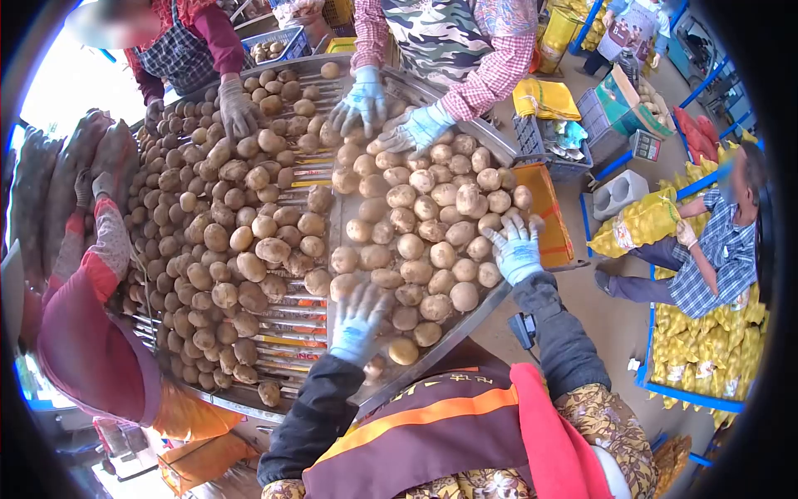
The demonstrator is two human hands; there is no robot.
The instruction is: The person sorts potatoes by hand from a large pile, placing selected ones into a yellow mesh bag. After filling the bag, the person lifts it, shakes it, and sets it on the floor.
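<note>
Many brown potatoes (441, 255) cover the metal sorting table (455, 334) in front of me. My left hand (359, 320), in a light blue glove with dirty fingers, lies over the near left side of this potato pile. Its fingers are spread and slightly blurred, close to the rollers. At the right edge my right hand (515, 249), gloved the same way, rests on potatoes with fingers apart. Neither palm shows, and no potato is visibly gripped. To the left, more potatoes (216, 238) lie on metal rollers (291, 339).
Opposite, a co-worker's gloved hands (391, 116) touch the same pile. Another gloved hand (238, 108) reaches in from the far left. A person in a pink sleeve (104, 258) stands at left beside sacks (79, 166). An orange crate (540, 212), a scale (646, 145) and yellow sacks (706, 345) are at right.
</note>
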